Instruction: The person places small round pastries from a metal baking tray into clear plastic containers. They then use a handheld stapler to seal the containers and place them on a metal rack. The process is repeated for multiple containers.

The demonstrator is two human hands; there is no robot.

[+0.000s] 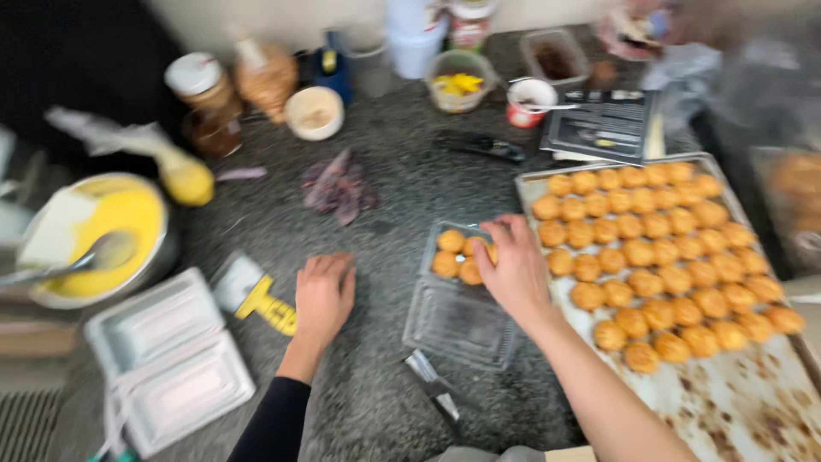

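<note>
A golden pastry [484,251] is pinched by the right hand [511,267] over a clear clamshell box [462,321], left hand [323,295] flat and empty on the counter [402,188]; the light box could be nudged aside

Even, soft overhead light on my view; heavy motion blur throughout, worst toward edges; faint shadows, no glare.

Clear clamshell container [460,321] sits left of baking tray [753,402]; pastries [658,257] on tray, some in container. Right hand [513,265] over container; left hand [323,295] on countertop [376,393], scraper [252,295] beside.
</note>
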